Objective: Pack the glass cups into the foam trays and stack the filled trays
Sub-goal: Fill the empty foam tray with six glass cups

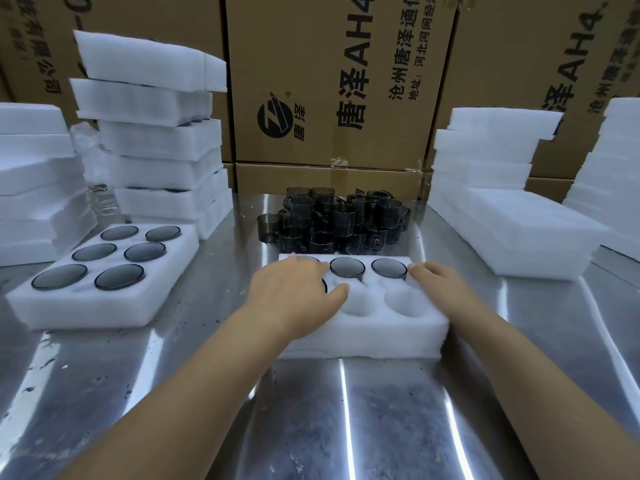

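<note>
Against a wall of printed cardboard boxes [339,81] across the top of the frame, a person packs smoked glass cups at a steel surface [346,410]. Stacks of foam trays rise at upper left [156,140] and at right [485,161]. A filled tray [41,306] sits at centre left with all six cells taken. The tray being packed [381,334] lies in the middle of the frame, just below the huddle of loose cups [339,220]. The left hand [294,289] lies flat and spread over the tray's left cells, fingers straight, seemingly pressing cups down. The right hand [438,284] rests at the tray's right edge with fingers loosely bent and nothing visibly in them. Two seated cups show in the far row, middle [347,266] and right [389,268]. Dark rims peep out beneath the left hand. The two near cells, middle [360,301] and right [405,299], are bare. The step appears to be seating cups flush, and that calls for even, straight-down pressure so each rim sits level with the foam while the right hand steadies the tray against sliding on the slick steel. The remaining cells are best filled from the nearest loose cups, lifted clear so the cluster is not knocked.
</note>
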